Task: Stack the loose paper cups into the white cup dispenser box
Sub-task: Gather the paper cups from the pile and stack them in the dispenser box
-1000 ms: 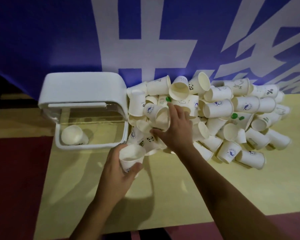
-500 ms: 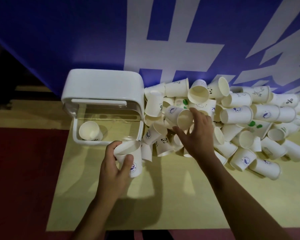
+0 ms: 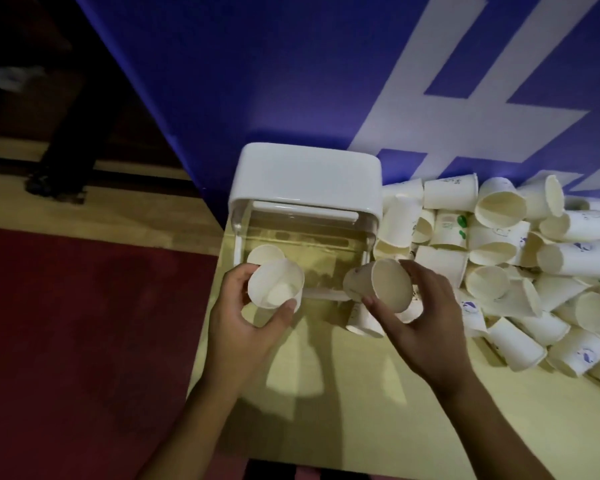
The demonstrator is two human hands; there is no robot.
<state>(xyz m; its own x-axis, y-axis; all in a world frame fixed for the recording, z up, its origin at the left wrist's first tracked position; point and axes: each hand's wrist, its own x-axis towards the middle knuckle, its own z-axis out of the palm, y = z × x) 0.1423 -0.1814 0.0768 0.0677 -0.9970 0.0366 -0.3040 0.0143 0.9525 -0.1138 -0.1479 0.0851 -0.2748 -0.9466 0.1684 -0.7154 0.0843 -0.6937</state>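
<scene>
The white cup dispenser box [image 3: 309, 178] lies on the yellow table with its clear open front facing me. One paper cup [image 3: 264, 254] rests inside at its left. My left hand [image 3: 243, 320] grips a white paper cup [image 3: 274, 284], mouth toward me, just in front of the box's left side. My right hand [image 3: 420, 327] holds a second paper cup [image 3: 385, 285], tilted with its mouth toward me, at the box's front right corner. A big heap of loose paper cups [image 3: 520, 265] lies to the right of the box.
The yellow table [image 3: 343, 403] ends at a left edge near the box and a front edge close to me; a red floor [image 3: 84, 341] lies beyond. A blue banner with white lettering [image 3: 326, 81] stands right behind the box and the heap.
My right hand lifted a cup out of the heap and brought it left to the box front. My left hand raised its cup toward the box opening. The view shifted left.
</scene>
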